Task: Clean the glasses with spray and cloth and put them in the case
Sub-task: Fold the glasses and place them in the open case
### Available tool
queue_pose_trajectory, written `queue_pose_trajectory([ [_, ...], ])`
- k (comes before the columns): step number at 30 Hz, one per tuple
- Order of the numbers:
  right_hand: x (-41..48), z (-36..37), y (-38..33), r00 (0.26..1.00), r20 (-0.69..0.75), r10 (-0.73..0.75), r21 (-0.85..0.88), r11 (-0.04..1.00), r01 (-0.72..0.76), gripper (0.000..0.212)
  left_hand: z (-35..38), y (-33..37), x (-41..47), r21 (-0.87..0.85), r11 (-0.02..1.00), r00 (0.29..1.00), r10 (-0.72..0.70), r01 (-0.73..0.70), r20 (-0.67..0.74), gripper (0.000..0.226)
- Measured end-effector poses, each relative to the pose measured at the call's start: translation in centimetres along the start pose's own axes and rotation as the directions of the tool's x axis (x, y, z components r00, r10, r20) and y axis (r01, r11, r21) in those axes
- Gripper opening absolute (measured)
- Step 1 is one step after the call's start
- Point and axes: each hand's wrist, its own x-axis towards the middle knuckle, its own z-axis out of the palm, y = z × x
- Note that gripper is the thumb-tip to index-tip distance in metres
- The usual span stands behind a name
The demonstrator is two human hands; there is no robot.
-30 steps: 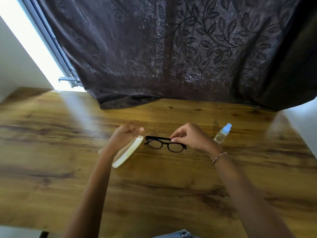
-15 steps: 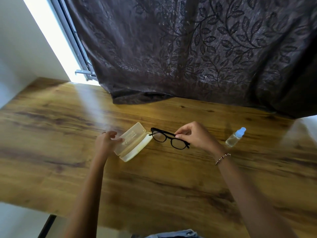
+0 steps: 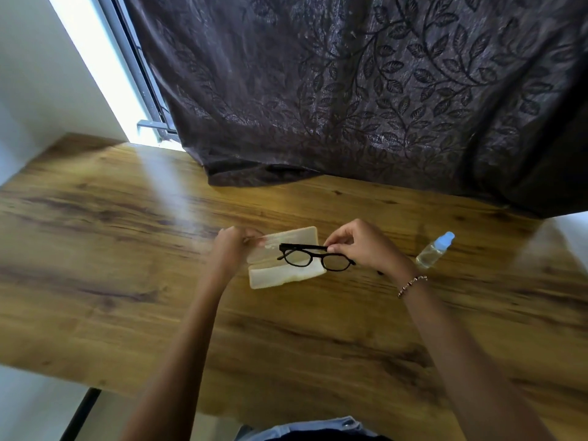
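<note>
Case point(image 3: 280, 265) is now seen lying open at frame centre on the worktop point(image 3: 127, 281), lid hinged back toward the curtain point(image 3: 350, 90); a second ago it was shut and on edge under the left hand. Lid's left end is held back by the left hand point(image 3: 230, 249), grip pinched on the case edge. Glasses point(image 3: 313, 257) are pinched at the top of the frame by the right hand point(image 3: 359, 246), grip closed on them, and have been carried left from the bare worktop to over the open case; left lens is over the tray, right lens overhangs its right end. Contact with the tray cannot be told. Spray bottle point(image 3: 434, 251) lies untouched at right, well apart. No cloth is visible. Judgement: the stowing step is under way; temples appear folded, so only alignment and lowering remain before the lid can be shut.
</note>
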Motion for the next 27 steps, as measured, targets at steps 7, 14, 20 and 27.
queue_pose_trajectory([
  [7, 0.0, 0.3, -0.2, 0.997, 0.058, 0.055, -0.081, 0.995, -0.05, 0.011, 2.8, 3.5, 0.9, -0.028, 0.985, 0.985, 0.169, -0.169, -0.031, 0.009],
  [14, 0.2, 1.6, -0.2, 0.992, 0.095, 0.08, -0.155, 0.986, -0.064, 0.012, 3.5, 3.8, 0.9, 0.013, 0.978, 0.978, 0.207, -0.207, -0.03, 0.009],
  [20, 0.5, 2.7, 0.4, 0.988, 0.122, 0.092, -0.133, 0.988, -0.076, 0.011, 3.7, 3.9, 0.9, 0.021, 0.978, 0.978, 0.209, -0.209, -0.026, 0.011],
  [27, 0.5, 3.6, 0.6, 0.994, 0.092, 0.058, -0.089, 0.995, -0.05, 0.01, 3.9, 3.7, 1.0, 0.013, 0.978, 0.977, 0.206, -0.206, -0.049, 0.012],
])
